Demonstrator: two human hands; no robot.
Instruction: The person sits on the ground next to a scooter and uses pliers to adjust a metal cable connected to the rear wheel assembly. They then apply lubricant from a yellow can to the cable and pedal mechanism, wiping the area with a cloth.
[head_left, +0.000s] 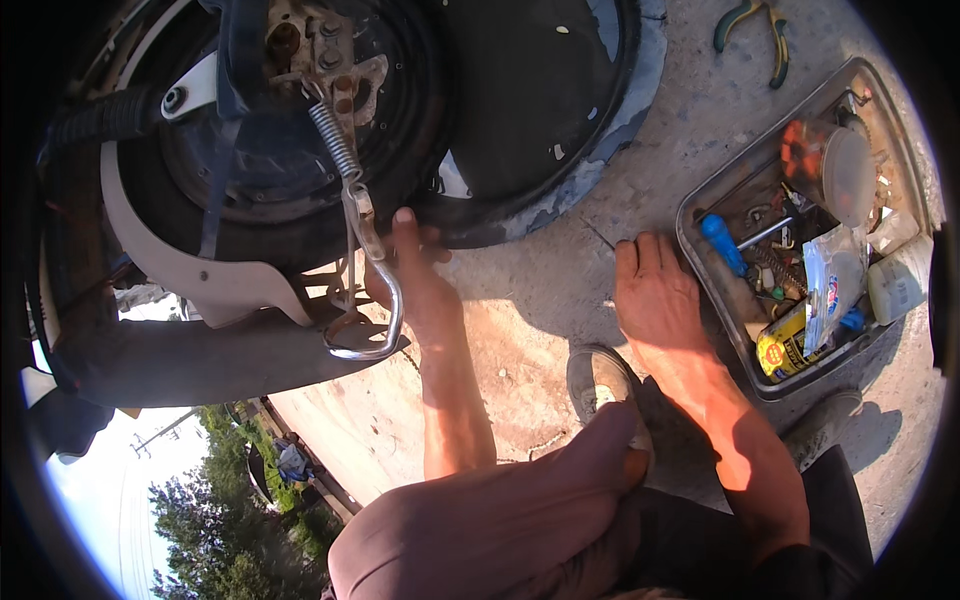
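Note:
My left hand (pixel 420 285) is at the lower edge of the black tyre (pixel 500 220), behind the chrome stand (pixel 385 300) with its coil spring (pixel 333 140); its thumb points up, and what its partly hidden fingers hold is unclear. On the concrete, left of the metal tray (pixel 690 260), my right hand (pixel 655 290) has its fingers curled down over a thin dark rod (pixel 600 237), likely a tool, mostly hidden. The tray holds a blue-handled tool (pixel 722 245), a plastic jar (pixel 830 170), a yellow container (pixel 785 350), packets and small metal parts.
Green-and-yellow pliers (pixel 740 25) lie beyond the tray. The vehicle's wheel (pixel 260 190), beige guard (pixel 220 290) and dark body fill the upper left. My shoe (pixel 590 390) and raised knee are below my hands. Trees (pixel 220 500) and a railing are at lower left.

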